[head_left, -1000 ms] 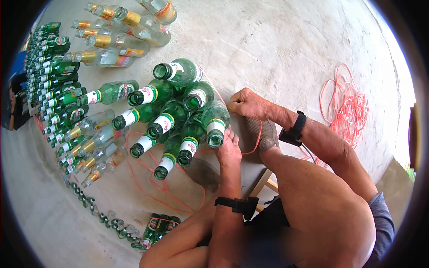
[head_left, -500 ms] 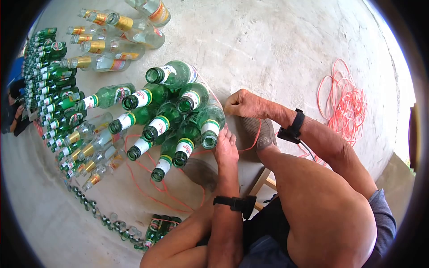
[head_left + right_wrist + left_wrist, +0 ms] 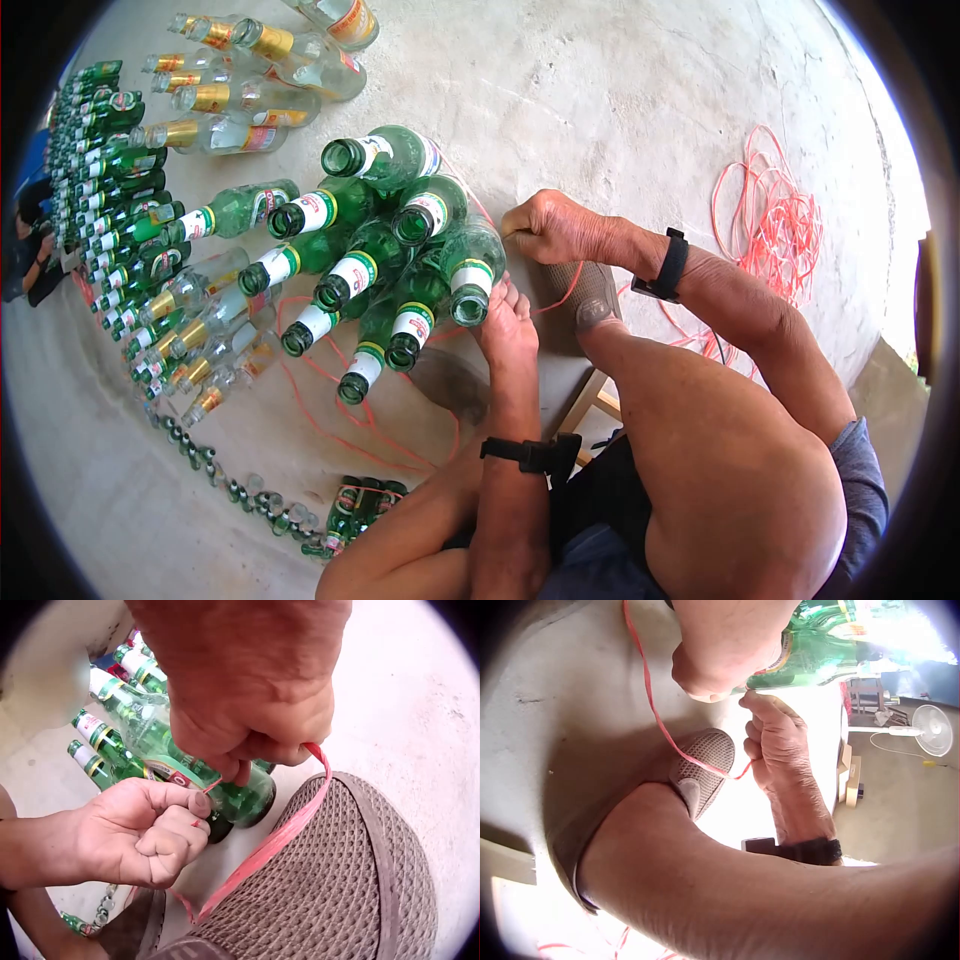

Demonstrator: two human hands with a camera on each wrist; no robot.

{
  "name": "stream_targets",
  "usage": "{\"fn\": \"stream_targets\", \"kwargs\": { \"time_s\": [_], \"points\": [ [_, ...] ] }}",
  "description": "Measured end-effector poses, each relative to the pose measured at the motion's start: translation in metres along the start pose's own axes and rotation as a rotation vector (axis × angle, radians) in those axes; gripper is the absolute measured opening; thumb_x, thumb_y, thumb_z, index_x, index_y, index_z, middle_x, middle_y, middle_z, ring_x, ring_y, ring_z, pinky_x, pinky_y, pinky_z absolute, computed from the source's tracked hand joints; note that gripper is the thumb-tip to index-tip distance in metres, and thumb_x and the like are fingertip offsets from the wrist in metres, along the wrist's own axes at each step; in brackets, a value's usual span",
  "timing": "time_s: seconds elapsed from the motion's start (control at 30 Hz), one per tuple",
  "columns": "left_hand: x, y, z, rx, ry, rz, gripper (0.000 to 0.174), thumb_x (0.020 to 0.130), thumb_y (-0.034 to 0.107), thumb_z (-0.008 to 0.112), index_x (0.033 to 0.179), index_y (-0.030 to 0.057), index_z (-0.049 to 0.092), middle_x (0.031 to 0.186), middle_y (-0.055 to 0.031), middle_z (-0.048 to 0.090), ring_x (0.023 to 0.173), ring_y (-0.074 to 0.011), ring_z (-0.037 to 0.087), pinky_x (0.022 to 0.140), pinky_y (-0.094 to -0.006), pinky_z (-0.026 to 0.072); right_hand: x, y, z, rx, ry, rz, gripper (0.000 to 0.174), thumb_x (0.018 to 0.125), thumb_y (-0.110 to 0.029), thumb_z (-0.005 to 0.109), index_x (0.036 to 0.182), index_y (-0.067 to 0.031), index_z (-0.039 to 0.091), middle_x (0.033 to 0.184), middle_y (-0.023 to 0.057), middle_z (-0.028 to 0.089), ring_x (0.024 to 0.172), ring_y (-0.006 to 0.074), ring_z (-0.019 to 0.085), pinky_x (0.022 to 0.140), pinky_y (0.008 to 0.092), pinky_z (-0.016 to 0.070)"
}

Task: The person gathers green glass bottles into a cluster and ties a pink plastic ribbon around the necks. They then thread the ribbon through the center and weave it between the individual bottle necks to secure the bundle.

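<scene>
A bundle of green bottles [image 3: 372, 262] lies tilted, necks toward the lower left, with pink twine [image 3: 470, 190] passing around its far side. Close to the nearest bottle, my left hand [image 3: 510, 330] pinches the twine between thumb and curled fingers, as the right wrist view shows of the left hand [image 3: 150, 832]. My right hand [image 3: 562, 230], just beyond it by the bottle bases, grips the twine in a fist; a flat pink strand [image 3: 281, 836] runs from the right hand [image 3: 255, 712] down over the shoe [image 3: 345, 862].
Clear bottles with gold labels [image 3: 250, 100] stand at the upper left, beside long rows of green bottles [image 3: 120, 190]. A loose heap of pink twine [image 3: 775, 235] lies at the right. Another tied bundle [image 3: 355, 510] is at the bottom. A person [image 3: 35, 250] is at the far left.
My right wrist has turned, and its band shows from another side. The right fist has stayed close to the bundle. The bundle sits slightly further left in view.
</scene>
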State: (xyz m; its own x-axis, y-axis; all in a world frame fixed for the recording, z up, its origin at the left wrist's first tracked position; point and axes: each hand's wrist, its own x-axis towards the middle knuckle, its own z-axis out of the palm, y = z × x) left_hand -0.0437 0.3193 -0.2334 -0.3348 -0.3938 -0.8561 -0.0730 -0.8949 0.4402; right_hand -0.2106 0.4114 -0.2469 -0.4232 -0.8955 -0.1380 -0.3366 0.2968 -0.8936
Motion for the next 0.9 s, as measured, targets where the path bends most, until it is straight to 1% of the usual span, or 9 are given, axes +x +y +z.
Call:
{"fn": "stream_targets", "kwargs": {
  "time_s": [0.07, 0.17, 0.27, 0.37, 0.47, 0.53, 0.67, 0.83, 0.9],
  "points": [
    [0.002, 0.001, 0.003, -0.004, 0.003, 0.013, 0.014, 0.1, 0.014, 0.075, 0.097, 0.0078, 0.063, 0.076, 0.0074, 0.048, 0.057, -0.004, 0.032, 0.05, -0.0245, 0.0251, 0.004, 0.002, -0.002, 0.002, -0.029, 0.003, 0.013, 0.087, -0.002, 0.066, 0.096, -0.0011, 0.076, 0.083, 0.0217, 0.073, 0.077, 0.0365, 0.075, 0.069, 0.0423, 0.059],
    [0.002, 0.0, 0.001, -0.001, 0.013, 0.02, 0.012, 0.1, 0.013, 0.074, 0.096, 0.0067, 0.065, 0.076, 0.007, 0.049, 0.057, -0.004, 0.032, 0.05, -0.0245, 0.0255, 0.004, 0.003, 0.0, 0.096, 0.024, 0.018, 0.006, 0.086, -0.006, 0.067, 0.085, -0.0023, 0.072, 0.077, 0.0208, 0.069, 0.072, 0.0384, 0.07, 0.066, 0.0438, 0.0566],
    [0.002, 0.001, 0.005, 0.024, 0.042, 0.035, 0.012, 0.1, 0.011, 0.075, 0.097, 0.005, 0.065, 0.076, 0.006, 0.052, 0.055, -0.0037, 0.032, 0.049, -0.0248, 0.0254, 0.004, 0.004, 0.003, 0.192, 0.038, 0.045, 0.006, 0.087, -0.007, 0.067, 0.084, -0.0018, 0.07, 0.077, 0.0214, 0.067, 0.071, 0.0377, 0.069, 0.065, 0.0443, 0.0551],
    [0.005, 0.0, 0.0, 0.076, 0.01, 0.086, 0.011, 0.099, 0.009, 0.076, 0.096, 0.0034, 0.066, 0.077, 0.0049, 0.055, 0.054, -0.003, 0.033, 0.048, -0.0249, 0.0253, 0.003, 0.011, 0.005, 0.098, 0.036, -0.011, 0.006, 0.087, -0.007, 0.067, 0.084, -0.0018, 0.07, 0.076, 0.0216, 0.066, 0.07, 0.0377, 0.068, 0.065, 0.0442, 0.0541],
    [0.003, -0.004, 0.002, 0.095, 0.015, 0.13, 0.01, 0.098, 0.006, 0.076, 0.098, 0.0026, 0.067, 0.078, 0.0048, 0.056, 0.053, -0.0022, 0.035, 0.047, -0.0243, 0.0251, 0.007, 0.008, -0.003, 0.031, -0.036, -0.012, 0.007, 0.089, -0.003, 0.066, 0.091, -0.0012, 0.073, 0.081, 0.0202, 0.071, 0.074, 0.0366, 0.072, 0.067, 0.0425, 0.0573],
    [0.003, -0.005, 0.002, 0.102, 0.017, 0.131, 0.012, 0.097, 0.005, 0.077, 0.103, 0.0026, 0.067, 0.077, 0.0061, 0.054, 0.055, -0.0019, 0.037, 0.048, -0.0234, 0.0246, 0.008, 0.001, -0.009, 0.011, -0.061, -0.014, 0.005, 0.088, -0.003, 0.066, 0.088, -0.0012, 0.072, 0.08, 0.0202, 0.071, 0.075, 0.0377, 0.072, 0.067, 0.0431, 0.0568],
    [0.0, -0.003, 0.004, 0.134, 0.05, 0.162, 0.012, 0.096, 0.003, 0.077, 0.1, 0.0044, 0.066, 0.075, 0.0068, 0.053, 0.054, -0.0023, 0.038, 0.047, -0.0234, 0.0236, 0.014, 0.002, -0.01, -0.068, -0.06, -0.072, 0.004, 0.088, -0.003, 0.067, 0.085, -0.0011, 0.069, 0.077, 0.0199, 0.069, 0.073, 0.0389, 0.071, 0.065, 0.0438, 0.0557],
    [0.007, -0.005, 0.002, 0.155, 0.077, 0.165, 0.014, 0.095, 0.001, 0.076, 0.099, 0.0079, 0.064, 0.075, 0.007, 0.052, 0.054, -0.0031, 0.039, 0.047, -0.0241, 0.0247, 0.015, 0.006, -0.01, 0.003, -0.063, -0.029, 0.004, 0.087, -0.002, 0.067, 0.086, -0.0014, 0.071, 0.077, 0.0197, 0.069, 0.07, 0.0363, 0.071, 0.065, 0.0432, 0.0555],
    [0.011, -0.003, 0.0, 0.136, 0.035, 0.163, 0.012, 0.097, 0.006, 0.078, 0.104, 0.0047, 0.068, 0.081, 0.0032, 0.057, 0.054, -0.0019, 0.037, 0.046, -0.0232, 0.0259, 0.013, 0.012, -0.006, 0.019, -0.049, 0.006, 0.004, 0.087, -0.003, 0.067, 0.087, -0.001, 0.071, 0.078, 0.0203, 0.069, 0.071, 0.0354, 0.071, 0.066, 0.0429, 0.0555]
  ]
}}
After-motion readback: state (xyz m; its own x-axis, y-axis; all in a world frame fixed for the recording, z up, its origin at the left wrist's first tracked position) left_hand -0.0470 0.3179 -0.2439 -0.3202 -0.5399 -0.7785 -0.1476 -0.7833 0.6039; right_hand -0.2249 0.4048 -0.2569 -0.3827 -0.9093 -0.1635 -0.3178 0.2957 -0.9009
